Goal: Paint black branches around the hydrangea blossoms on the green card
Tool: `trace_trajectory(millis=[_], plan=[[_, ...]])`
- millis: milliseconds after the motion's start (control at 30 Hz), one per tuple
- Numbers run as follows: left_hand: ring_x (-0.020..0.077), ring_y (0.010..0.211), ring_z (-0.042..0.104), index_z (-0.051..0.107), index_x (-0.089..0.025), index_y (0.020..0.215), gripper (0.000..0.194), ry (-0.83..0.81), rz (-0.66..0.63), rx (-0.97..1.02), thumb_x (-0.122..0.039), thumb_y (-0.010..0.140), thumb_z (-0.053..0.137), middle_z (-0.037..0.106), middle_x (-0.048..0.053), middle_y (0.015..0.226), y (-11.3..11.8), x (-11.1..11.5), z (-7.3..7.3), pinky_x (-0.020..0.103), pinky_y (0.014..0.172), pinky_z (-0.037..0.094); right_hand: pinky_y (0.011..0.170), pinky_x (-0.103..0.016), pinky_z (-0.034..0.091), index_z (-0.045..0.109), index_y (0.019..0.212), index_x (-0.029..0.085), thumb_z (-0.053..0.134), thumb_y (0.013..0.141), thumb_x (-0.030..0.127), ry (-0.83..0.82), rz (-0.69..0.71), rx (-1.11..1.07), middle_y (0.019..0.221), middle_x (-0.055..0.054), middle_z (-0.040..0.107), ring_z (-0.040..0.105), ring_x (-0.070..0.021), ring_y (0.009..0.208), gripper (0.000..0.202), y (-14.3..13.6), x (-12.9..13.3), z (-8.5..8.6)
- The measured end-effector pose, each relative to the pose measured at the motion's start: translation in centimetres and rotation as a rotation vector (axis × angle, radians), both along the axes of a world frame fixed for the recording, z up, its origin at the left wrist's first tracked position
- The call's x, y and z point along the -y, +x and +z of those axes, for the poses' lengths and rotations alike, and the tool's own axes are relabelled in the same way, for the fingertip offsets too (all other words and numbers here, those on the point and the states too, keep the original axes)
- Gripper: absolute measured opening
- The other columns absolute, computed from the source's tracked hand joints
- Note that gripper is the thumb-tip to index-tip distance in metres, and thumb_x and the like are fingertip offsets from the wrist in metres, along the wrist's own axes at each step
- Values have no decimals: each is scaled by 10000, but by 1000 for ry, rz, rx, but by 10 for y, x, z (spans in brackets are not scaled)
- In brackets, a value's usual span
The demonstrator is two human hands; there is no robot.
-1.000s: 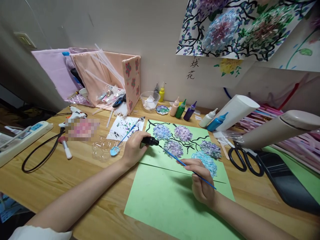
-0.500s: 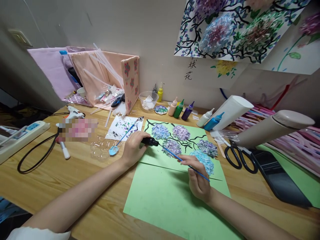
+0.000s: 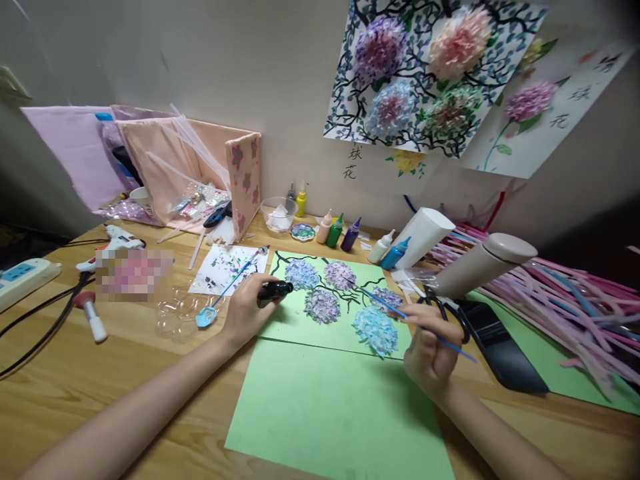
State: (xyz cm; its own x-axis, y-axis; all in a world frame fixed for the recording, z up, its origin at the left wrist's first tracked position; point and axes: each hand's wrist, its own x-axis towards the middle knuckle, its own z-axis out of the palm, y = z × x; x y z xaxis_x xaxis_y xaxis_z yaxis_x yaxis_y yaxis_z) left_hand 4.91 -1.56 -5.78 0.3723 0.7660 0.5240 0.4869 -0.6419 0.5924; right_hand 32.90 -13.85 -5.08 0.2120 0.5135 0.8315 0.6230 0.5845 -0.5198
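Note:
My left hand (image 3: pixel 249 308) is closed round a small black bottle (image 3: pixel 274 290), its nozzle pointing right over the left part of the green paper (image 3: pixel 285 327). Between the fingers of my right hand (image 3: pixel 434 347) is a thin blue brush (image 3: pixel 387 304); its tip is over the black branch lines at the paper's upper right. Several fluffy flowers lie on this paper, among them a purple one (image 3: pixel 323 307) and a light blue one (image 3: pixel 376 331). A second green sheet (image 3: pixel 340 407) lies in front.
Paint bottles (image 3: pixel 351 235) and a clear bowl (image 3: pixel 279 215) stand at the back. Black scissors (image 3: pixel 440 308), a phone (image 3: pixel 503 347) and a tumbler (image 3: pixel 483 267) are on the right. On the left are a spotted paper (image 3: pixel 205 273), a second brush (image 3: pixel 233 288), a glue gun (image 3: pixel 123 240) and cables.
The brush tip has left the black bottle's nozzle and moved right with my right hand, over the branch lines. My left hand still holds the bottle. The camera view has shifted.

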Motion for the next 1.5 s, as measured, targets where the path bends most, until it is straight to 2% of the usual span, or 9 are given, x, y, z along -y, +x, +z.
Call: trace_trajectory(millis=[67,167,267,400,533,800,1267,1500], plan=[[179,914,573,523,-221,1021,254,-17,-6,16,-240,779,599,594,33,984,0,-1,-2,300,716,527,675,-390,461,545,903,237,396,917,282,72,-90,-53,760,-33,592,595,-204,717,157,14,-4,1],[169,893,586,510,-226,1055,290,-60,1,39,-304,791,601,582,34,1009,1,-1,-4,272,657,543,703,-363,455,543,877,220,365,930,247,0,-175,-108,749,-22,569,580,-180,714,187,29,-11,-6],[165,902,591,500,-225,1081,312,-82,20,41,-333,802,588,571,37,1020,1,-2,-5,256,638,555,711,-362,455,540,817,218,341,935,251,-61,-119,-90,740,-17,576,580,-178,727,234,36,-16,-16],[175,899,597,507,-214,1070,314,-1,55,7,-350,799,590,587,39,994,2,-2,-2,261,637,557,718,-385,443,554,824,221,338,930,258,-47,-24,9,726,-20,597,582,-193,750,244,37,-16,-23],[177,878,609,514,-205,1050,310,88,62,-27,-352,792,601,607,37,966,2,-3,1,274,656,551,732,-399,414,545,820,223,326,929,263,-53,-44,75,710,-20,598,572,-195,742,248,36,-14,-23],[179,901,606,521,-209,1050,325,61,16,-39,-363,780,614,608,41,991,2,-3,0,266,631,562,694,-367,408,516,785,221,319,933,260,-77,-70,23,712,-12,570,566,-173,688,250,35,-13,-22],[183,875,608,532,-209,1041,335,72,37,-53,-380,768,622,617,43,969,4,-1,3,284,627,566,663,-361,463,516,820,219,329,935,264,-145,92,-108,750,-25,618,608,-179,688,224,32,-12,-23],[181,875,605,534,-217,1039,326,65,30,-56,-374,768,624,614,40,968,4,-2,2,276,614,556,680,-365,466,514,831,223,338,936,283,-182,99,-78,747,-25,615,611,-181,721,214,31,-12,-23]])
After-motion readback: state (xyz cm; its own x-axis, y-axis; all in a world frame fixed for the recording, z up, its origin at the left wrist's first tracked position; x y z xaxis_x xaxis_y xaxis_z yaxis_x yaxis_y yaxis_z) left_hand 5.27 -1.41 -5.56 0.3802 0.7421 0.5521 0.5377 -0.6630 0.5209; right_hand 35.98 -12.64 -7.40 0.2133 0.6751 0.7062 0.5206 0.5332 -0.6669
